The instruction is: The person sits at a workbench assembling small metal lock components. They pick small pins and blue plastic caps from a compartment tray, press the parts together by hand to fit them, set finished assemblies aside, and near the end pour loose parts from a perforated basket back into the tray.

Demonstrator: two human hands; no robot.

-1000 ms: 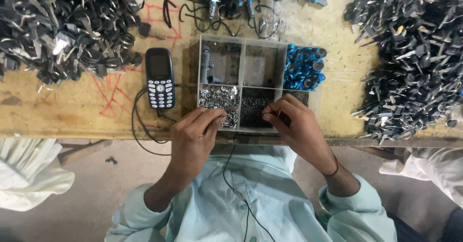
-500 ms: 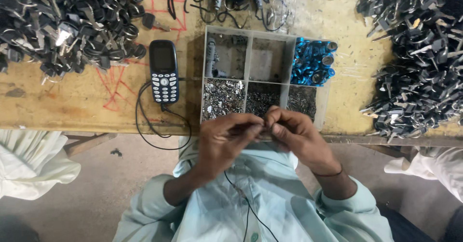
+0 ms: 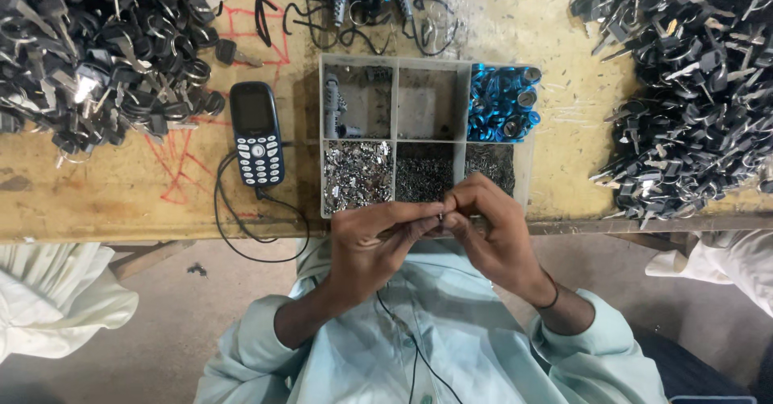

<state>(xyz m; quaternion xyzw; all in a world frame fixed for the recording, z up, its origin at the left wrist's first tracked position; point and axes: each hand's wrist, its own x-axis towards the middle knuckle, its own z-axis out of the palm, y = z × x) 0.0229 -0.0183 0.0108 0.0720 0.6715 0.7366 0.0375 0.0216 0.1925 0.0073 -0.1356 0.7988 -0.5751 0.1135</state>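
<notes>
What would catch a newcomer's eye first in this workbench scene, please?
Most likely the two dark heaps of keys, one at the bench's far left and one at its right. Between them sits a clear compartment tray with bright blue rings in its upper right cell. At the near edge, the left hand and right hand pinch a small metal part together.

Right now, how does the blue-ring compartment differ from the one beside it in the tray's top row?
The blue-ring compartment is heaped with shiny blue metal rings; the middle top compartment looks nearly bare, its grey floor showing. The blue one sits at the tray's right end, the other at its centre. Both are similar rectangular cells of the same clear divided tray.
</notes>
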